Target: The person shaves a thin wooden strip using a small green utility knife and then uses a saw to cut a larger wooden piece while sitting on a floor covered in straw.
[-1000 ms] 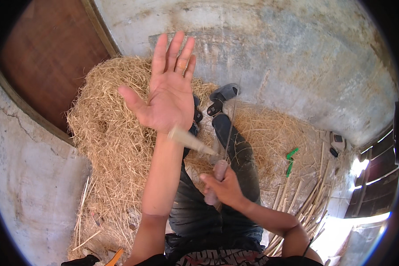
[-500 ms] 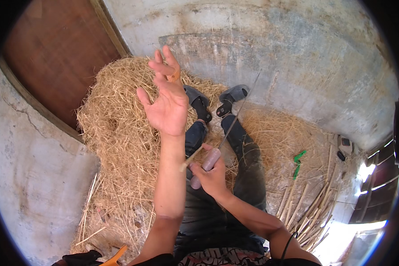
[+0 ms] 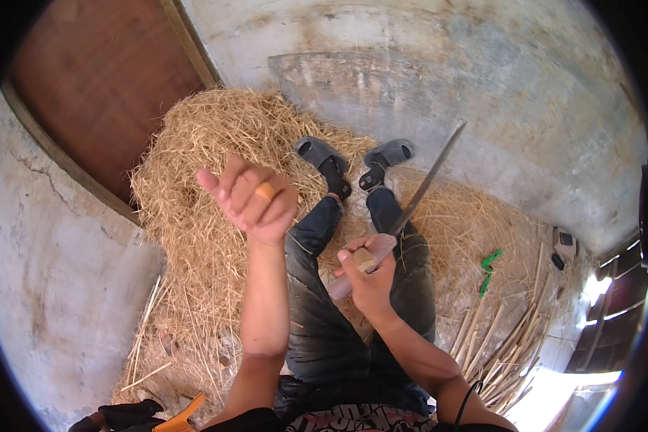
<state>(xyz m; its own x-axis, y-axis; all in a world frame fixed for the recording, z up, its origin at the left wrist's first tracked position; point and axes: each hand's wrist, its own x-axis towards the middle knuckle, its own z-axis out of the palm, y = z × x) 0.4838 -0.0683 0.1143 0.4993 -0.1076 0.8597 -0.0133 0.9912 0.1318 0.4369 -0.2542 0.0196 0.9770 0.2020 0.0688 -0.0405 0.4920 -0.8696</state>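
A long knife (image 3: 412,207) slants over the right leg (image 3: 412,306), its handle (image 3: 340,288) gripped in the right hand (image 3: 373,286) with a pale stub (image 3: 365,261). The left hand (image 3: 255,203) curls loosely above straw (image 3: 194,194). Lettering (image 3: 360,420) on the shirt is cut off.

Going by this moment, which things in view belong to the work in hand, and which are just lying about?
Apparently in use:
Long-bladed knife, in the right hand
Short pale piece, same hand

Seemingly just lying about:
Straw heap
Green object
Grey device by the wall
Thin sticks, possibly stock
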